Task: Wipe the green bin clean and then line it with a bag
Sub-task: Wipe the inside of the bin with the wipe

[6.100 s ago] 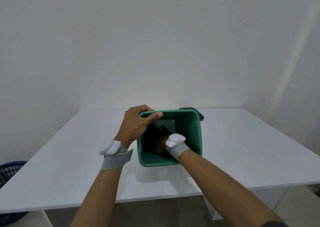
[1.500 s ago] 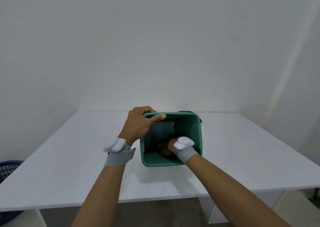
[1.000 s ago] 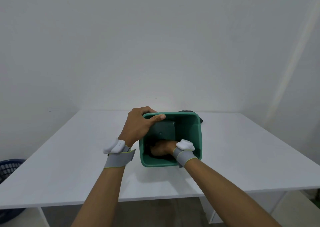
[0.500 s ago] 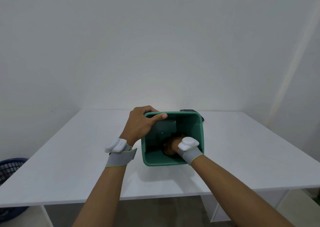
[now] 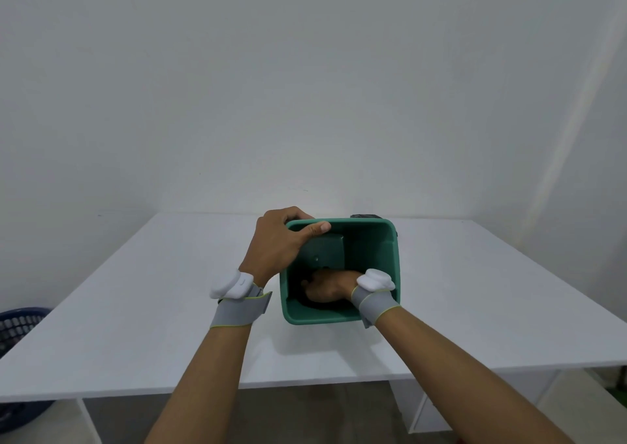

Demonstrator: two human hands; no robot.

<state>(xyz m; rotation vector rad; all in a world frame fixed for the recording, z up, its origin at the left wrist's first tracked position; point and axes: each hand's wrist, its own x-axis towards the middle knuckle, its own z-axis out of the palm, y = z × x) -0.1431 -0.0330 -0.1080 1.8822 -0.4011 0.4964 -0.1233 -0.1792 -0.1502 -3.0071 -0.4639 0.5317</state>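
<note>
Since half a second ago, the right hand (image 5: 325, 289) has been shifted left inside the one green bin (image 5: 369, 250); its grasp cannot be told. The far-left rim is gripped by the left hand (image 5: 278, 243). One white table (image 5: 135, 291) lies open around; one dark object (image 5: 364, 216) sits behind.

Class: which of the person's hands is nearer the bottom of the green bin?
Right. The right hand reaches down inside the green bin, near its bottom; the left hand grips the top rim at the far-left corner.

Your right hand (image 5: 325, 289) fills the square green plastic bin (image 5: 373, 250); its walls hem you in. Bare white desk (image 5: 135, 291) lies open at 9 and 3 o'clock.
</note>
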